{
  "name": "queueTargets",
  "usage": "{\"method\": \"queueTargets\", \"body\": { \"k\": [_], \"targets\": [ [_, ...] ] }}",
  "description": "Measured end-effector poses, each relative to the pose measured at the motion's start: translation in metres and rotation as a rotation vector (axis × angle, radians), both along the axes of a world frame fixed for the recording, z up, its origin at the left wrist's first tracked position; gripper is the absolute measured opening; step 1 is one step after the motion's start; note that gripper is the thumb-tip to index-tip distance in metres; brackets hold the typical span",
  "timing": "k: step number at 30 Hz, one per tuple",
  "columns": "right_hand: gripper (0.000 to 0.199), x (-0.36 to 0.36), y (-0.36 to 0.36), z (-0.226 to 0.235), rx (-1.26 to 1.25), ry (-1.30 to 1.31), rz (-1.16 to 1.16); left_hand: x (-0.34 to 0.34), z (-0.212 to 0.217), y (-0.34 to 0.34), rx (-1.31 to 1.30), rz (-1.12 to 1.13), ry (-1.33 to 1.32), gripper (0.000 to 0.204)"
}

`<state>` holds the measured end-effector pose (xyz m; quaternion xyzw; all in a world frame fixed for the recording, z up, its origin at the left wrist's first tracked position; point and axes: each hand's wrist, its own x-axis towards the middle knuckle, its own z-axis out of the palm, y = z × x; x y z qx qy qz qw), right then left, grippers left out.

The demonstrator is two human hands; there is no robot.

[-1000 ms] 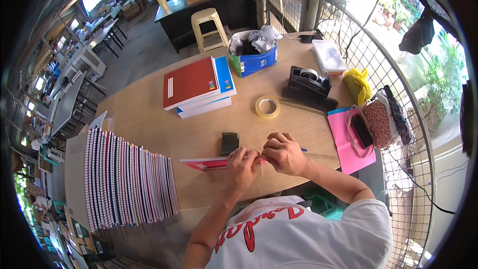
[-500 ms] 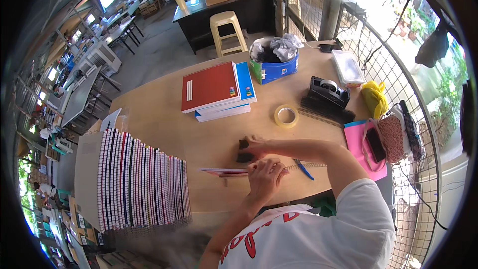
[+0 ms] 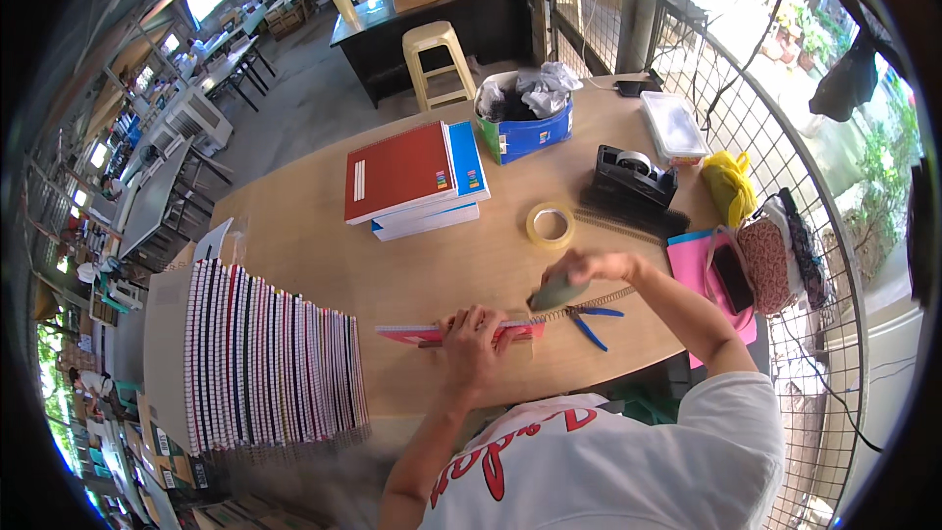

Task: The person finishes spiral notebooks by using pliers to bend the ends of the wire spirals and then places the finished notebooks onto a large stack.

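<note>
My left hand (image 3: 475,339) grips a thin notebook with a pink-red cover (image 3: 397,333), standing on its long edge near the table's front. A wire spiral coil (image 3: 620,295) runs from the notebook's right end out over the table. My right hand (image 3: 601,265) is closed around a grey-green, rounded tool (image 3: 557,292), slightly blurred; its dark tip is down by the coil where it meets the notebook. Its exact kind does not show. Blue-handled pliers (image 3: 592,330) lie with handles spread, just under the coil and right of the notebook.
To the left stands a long row of spiral-bound notebooks (image 3: 265,363). Farther back are stacked red (image 3: 400,172) and blue notebooks, a box of crumpled plastic (image 3: 525,128), a tape roll (image 3: 550,225), and a black tape dispenser (image 3: 636,177). A pink folder (image 3: 699,265) lies at right.
My right hand has moved right, from beside a dark block on the table to the coil, now holding the grey-green tool. My left hand has slid left along the notebook. The pliers show more fully.
</note>
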<state>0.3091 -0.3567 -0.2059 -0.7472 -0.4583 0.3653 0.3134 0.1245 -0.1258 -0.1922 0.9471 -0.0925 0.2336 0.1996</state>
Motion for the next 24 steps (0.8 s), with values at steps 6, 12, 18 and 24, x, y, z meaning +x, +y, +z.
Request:
{"method": "queueTargets", "body": {
  "k": [6,12,18,24],
  "targets": [
    [0.061,-0.009,-0.005,0.003,0.339,0.645,-0.125,-0.002,0.000,-0.001,-0.018,-0.012,0.005,0.027],
    [0.055,-0.002,0.005,0.007,0.081,0.159,-0.047,0.000,0.000,0.000,-0.059,-0.017,0.001,0.048],
    [0.060,-0.012,0.006,-0.001,0.312,0.420,-0.150,0.001,0.003,0.002,-0.083,-0.028,-0.017,0.070],
    [0.060,-0.008,0.024,0.015,-0.045,0.043,-0.001,0.001,-0.006,0.005,-0.111,-0.059,-0.087,0.075]
  ]
}}
